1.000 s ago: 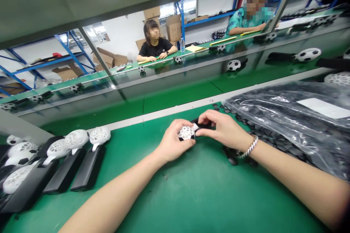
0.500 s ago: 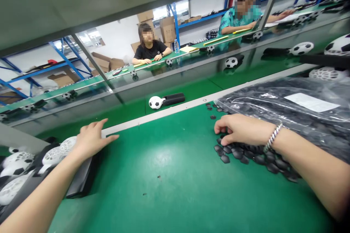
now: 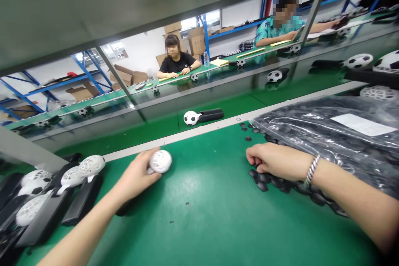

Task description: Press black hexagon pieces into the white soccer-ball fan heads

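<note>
My left hand (image 3: 134,176) grips a white openwork football-shaped piece (image 3: 161,161) with a black handle, held over the green tabletop; most of the handle is hidden under my hand and wrist. The fingers and thumb are wrapped round the ball's near side. At the right, my right hand (image 3: 271,158), with a braided bracelet on the wrist, rests at a pile of small black angular pieces (image 3: 263,186). Its fingers are curled in, and whatever they pinch cannot be made out.
Several similar ball-and-handle pieces (image 3: 92,166) lie at the left. A clear bag of black pieces (image 3: 302,120) lies at the right. Beyond the pale edge strip, a finished-looking football piece (image 3: 190,118) lies on the green belt. Two people sit across the line.
My left hand has taken hold of a ball-and-handle piece from the left group and brought it rightward. My right hand's fingers have curled closed at the black pieces. The view has shifted slightly.
</note>
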Demonstrator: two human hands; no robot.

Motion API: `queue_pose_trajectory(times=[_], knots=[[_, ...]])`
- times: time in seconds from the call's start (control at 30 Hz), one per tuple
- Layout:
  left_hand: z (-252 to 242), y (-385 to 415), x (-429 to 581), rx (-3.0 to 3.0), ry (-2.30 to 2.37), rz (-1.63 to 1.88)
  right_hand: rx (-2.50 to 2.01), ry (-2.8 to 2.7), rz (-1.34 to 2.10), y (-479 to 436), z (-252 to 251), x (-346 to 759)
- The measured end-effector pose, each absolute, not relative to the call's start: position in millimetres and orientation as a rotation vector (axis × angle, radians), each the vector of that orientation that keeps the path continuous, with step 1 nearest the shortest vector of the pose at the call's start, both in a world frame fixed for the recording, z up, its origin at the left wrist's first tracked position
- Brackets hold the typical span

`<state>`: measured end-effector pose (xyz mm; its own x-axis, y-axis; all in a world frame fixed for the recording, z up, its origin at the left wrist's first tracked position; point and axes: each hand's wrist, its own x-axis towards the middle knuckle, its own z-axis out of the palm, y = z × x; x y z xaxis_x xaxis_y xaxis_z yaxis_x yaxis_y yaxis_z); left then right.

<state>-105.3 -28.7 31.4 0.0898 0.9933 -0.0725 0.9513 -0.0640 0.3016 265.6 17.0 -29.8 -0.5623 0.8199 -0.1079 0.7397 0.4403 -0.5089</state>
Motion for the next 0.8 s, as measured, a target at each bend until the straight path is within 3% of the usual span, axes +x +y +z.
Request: queue_pose_trajectory(times=[0.17, 0.37, 0.57, 0.8], knots=[[18, -28, -17, 2.138, 1.518, 0.323, -1.265, -2.430, 0.945, 11, -14, 249], [6, -14, 19, 2.149, 1.437, 0.303, -1.193, -2.169, 1.166, 8, -3, 234], [6, -15, 16, 2.146, 1.444, 0.273, -1.050, -2.225, 0.847, 5, -3, 231], [9, -19, 22, 2.175, 1.486, 0.232, -1.070, -2.188, 0.810, -7, -1, 222]])
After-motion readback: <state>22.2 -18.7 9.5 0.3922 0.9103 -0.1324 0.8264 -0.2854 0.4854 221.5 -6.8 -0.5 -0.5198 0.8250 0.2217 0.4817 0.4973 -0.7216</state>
